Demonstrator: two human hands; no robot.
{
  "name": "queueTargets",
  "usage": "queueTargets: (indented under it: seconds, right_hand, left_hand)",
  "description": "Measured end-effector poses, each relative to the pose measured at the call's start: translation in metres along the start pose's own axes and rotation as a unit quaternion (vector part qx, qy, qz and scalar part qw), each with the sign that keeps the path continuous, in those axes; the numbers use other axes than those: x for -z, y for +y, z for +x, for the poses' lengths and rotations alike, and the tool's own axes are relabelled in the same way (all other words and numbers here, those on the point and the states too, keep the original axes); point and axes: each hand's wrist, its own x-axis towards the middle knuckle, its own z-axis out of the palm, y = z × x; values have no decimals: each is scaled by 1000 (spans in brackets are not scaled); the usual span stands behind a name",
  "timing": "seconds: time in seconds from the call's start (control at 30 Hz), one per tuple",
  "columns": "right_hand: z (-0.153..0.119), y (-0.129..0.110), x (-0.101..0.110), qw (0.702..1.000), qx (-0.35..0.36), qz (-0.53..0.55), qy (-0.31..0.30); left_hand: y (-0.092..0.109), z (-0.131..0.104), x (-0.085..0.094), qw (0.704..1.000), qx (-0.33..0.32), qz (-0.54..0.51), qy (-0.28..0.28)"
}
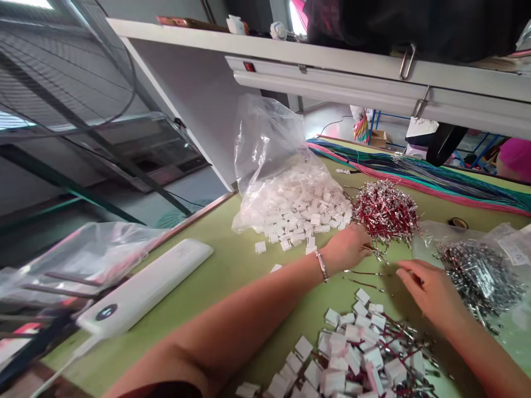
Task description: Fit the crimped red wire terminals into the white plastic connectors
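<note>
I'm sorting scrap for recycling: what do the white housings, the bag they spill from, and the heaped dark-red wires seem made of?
White housings: probably moulded plastic, fairly matte, given their crisp edges and even colour. Bag: thin, glossy clear plastic film, judging by creases and glare. Dark-red wires: likely plastic-insulated, with silvery glints suggesting metal terminals; the core is hidden.

I logged one open lane: green tabletop (222,276) between white device (157,282) and left forearm (253,312). Obstacles I listed: bagged housings (298,202) beyond, red-lead heap (388,213) beside left hand (350,247), connector pile (352,354) right of the forearm.
</note>
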Motion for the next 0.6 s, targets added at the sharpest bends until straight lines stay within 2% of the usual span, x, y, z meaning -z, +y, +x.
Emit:
queueTargets:
  seconds: [0.17,0.27,0.33,0.43,0.53,0.6]
  right_hand:
    - [5,36,26,993,-57,-37,92]
    - [8,53,37,989,-81,-76,102]
    - [9,61,41,985,-93,-112,96]
    - [8,71,46,972,-118,-201,37]
    - [5,82,47,958,-101,-260,-62]
    - [4,87,43,953,-75,-273,-109]
  left_hand:
    - [1,1,-8,995,-8,98,-34]
    - [-2,3,-5,987,-59,148,-34]
    - [-3,3,-3,985,-70,158,-24]
    - [-3,4,3,993,-45,113,9]
    - [-1,3,11,997,43,2,63]
    - [0,3,17,983,116,-119,75]
